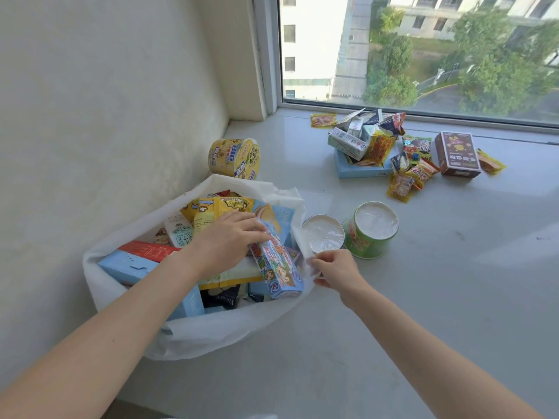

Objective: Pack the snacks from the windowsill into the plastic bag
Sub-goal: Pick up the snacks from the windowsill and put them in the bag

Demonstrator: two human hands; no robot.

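A room high up in a building, seemingly living quarters: a broad pale windowsill (pixel 408 297) meets a bare plaster wall (pixel 90 116) at nine o'clock. The window (pixel 423 95) at one o'clock overlooks trees (pixel 490 74) and neighbouring blocks (pixel 308 40). Packaged snacks (pixel 372 143) lie below it.

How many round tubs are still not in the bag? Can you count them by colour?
Yellow tub, lying on its side: 1
Green tub, standing up: 1
Tub with only its white lid showing, its side hidden behind the plastic bag: 1
Total: 3
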